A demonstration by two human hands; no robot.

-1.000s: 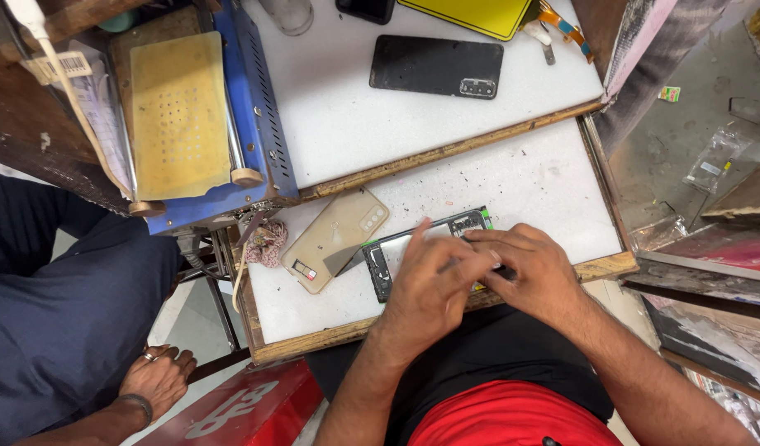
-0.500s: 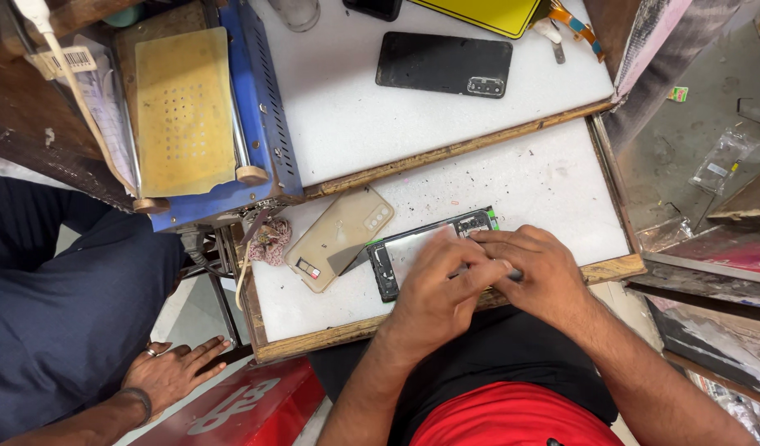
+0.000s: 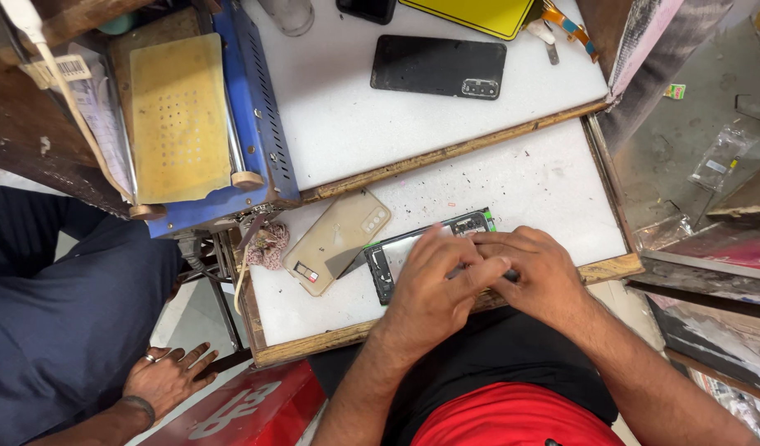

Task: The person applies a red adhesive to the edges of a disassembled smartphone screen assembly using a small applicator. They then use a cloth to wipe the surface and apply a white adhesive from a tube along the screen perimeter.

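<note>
An opened phone (image 3: 413, 248) with its insides showing lies on the lower white board (image 3: 529, 182). My left hand (image 3: 434, 285) presses down on the phone's middle, fingers spread over it. My right hand (image 3: 533, 268) rests on the phone's right end, its fingers curled around a thin dark tool that is mostly hidden. A beige phone back cover (image 3: 334, 239) lies just left of the phone, with a small grey triangular pick at its lower edge.
A black phone (image 3: 438, 66) lies face down on the upper white board, near a yellow panel (image 3: 479, 12). A blue machine with a yellow pad (image 3: 178, 116) stands at the left. Another person's hand (image 3: 165, 376) rests on a dark-trousered knee at lower left.
My hands have stayed on the opened phone, the fingers shifting slightly. The other person's hand at lower left has moved a little to the right.
</note>
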